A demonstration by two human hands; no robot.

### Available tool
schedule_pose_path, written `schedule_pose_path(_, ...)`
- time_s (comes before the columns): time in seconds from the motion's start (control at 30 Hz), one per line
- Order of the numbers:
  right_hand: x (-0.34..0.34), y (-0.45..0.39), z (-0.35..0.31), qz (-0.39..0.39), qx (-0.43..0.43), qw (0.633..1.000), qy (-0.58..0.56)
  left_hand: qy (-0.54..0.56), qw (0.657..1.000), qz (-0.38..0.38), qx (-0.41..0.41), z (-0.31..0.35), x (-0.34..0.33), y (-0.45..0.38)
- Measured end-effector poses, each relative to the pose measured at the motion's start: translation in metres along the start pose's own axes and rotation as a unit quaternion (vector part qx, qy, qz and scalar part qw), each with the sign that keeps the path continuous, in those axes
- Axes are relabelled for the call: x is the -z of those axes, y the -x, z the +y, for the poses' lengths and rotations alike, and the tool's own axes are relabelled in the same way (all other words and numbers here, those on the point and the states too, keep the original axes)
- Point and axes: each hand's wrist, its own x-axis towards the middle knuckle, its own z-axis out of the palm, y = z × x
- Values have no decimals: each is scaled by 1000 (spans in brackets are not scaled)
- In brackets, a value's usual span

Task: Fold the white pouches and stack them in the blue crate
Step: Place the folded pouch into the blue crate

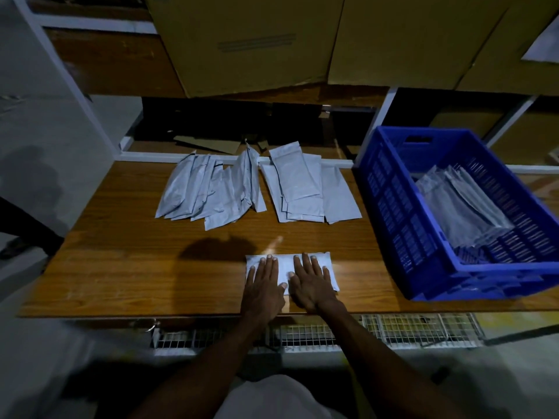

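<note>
Head view looks down on a dim wooden table (127, 267), where both hands lie flat on one white pouch (286, 264) near the front edge. The left hand (263, 285) covers the pouch's left part and the right hand (311, 285) its right part, side by side, thumbs almost meeting over the middle. All fingers are straight and spread, palms down, pressing the pouch against the tabletop; nothing is pinched or curled around. The pouch lies crosswise under them, its far edge just past the fingertips and its right end sticking out beyond the right hand.

Farther out from the hands, across a bare strip of table, lie two loose heaps of white pouches: a fanned, overlapping left heap (208, 189) ahead of the left hand, and a flatter right heap (308, 189) ahead of the right hand.

Off to the right of the right hand stands the blue crate (393, 213), well apart from the pressed pouch. Inside it, stacked pouches (462, 207) lean in a row. Large cardboard boxes (257, 40) stand beyond the table.
</note>
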Motion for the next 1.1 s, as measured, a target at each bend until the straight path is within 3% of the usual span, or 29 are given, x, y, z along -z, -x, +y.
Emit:
schedule_pose_path(0.2, 26, -9, -1, 24, 5, 999, 24, 47, 998, 33, -2, -11, 16, -5)
schedule_pose_path(0.57, 43, -16, 2, 74, 39, 990, 111, -40, 999, -13, -30, -20, 51, -26)
schedule_pose_path(0.7, 57, -13, 0, 139, 56, 986, 70, 4, 993, 95, -75, -24, 60, -32)
schedule_pose_path(0.8, 69, -13, 0, 210, 63, 975, 38, 21, 969, 223, -106, -22, 71, -33)
schedule_pose_path(0.87, 76, -11, 1, 255, 67, 964, 33, 26, 956, 269, -114, -15, 79, -32)
schedule_pose_path(0.97, 74, -2, -2, 281, 67, 956, 53, 9, 964, 245, -107, -10, 78, -30)
schedule_pose_path(1.1, 37, 12, 2, 224, 40, 972, 54, 7, 975, 205, -84, -17, 51, -18)
